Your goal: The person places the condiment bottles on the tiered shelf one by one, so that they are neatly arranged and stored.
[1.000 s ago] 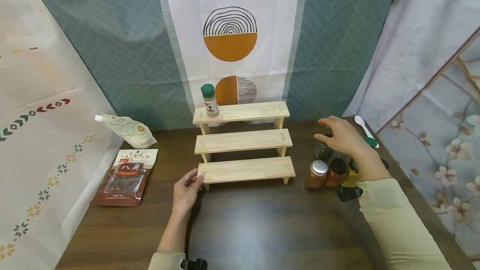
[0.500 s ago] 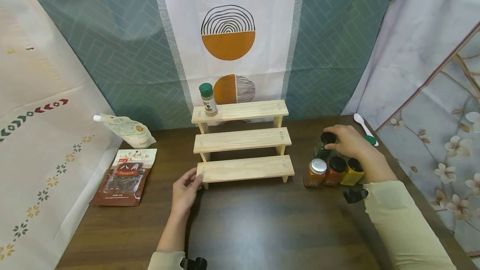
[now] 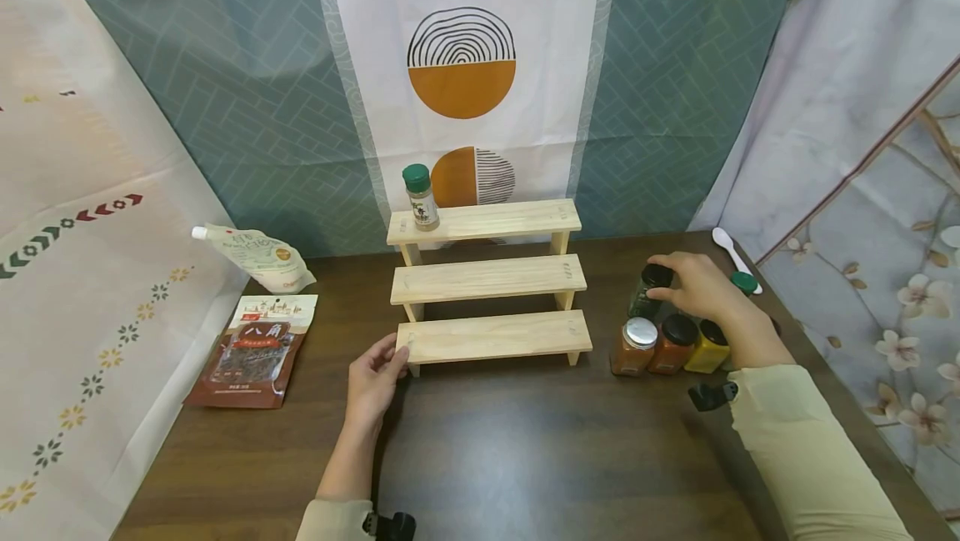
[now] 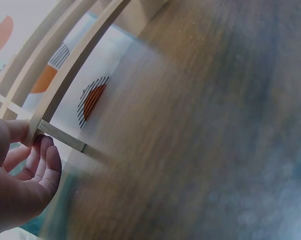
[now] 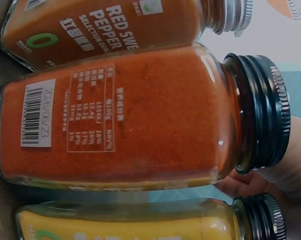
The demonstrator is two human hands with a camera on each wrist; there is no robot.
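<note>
A three-step wooden shelf (image 3: 487, 334) stands mid-table. My left hand (image 3: 372, 378) pinches the left end of its lowest board between thumb and fingers, as the left wrist view also shows. On the top step stands a green-capped spice shaker (image 3: 422, 199). My right hand (image 3: 701, 287) grips the black lid of a dark green spice jar (image 3: 643, 301) at the back of the jar group. In front of it are a silver-lidded red pepper jar (image 3: 633, 349), a black-lidded orange-red jar (image 3: 672, 347) and a yellow jar (image 3: 707, 349). In the right wrist view these jars hide most of that hand.
At left, a brown packet (image 3: 251, 353) lies before a white spouted pouch (image 3: 258, 257). A white spoon (image 3: 733, 256) lies at the back right, with a green cap (image 3: 743, 283) near it. Patterned cloths border the brown table (image 3: 517, 449).
My right hand has come down onto the black lid of the green jar and closed its fingers on it. My left hand keeps its hold on the shelf.
</note>
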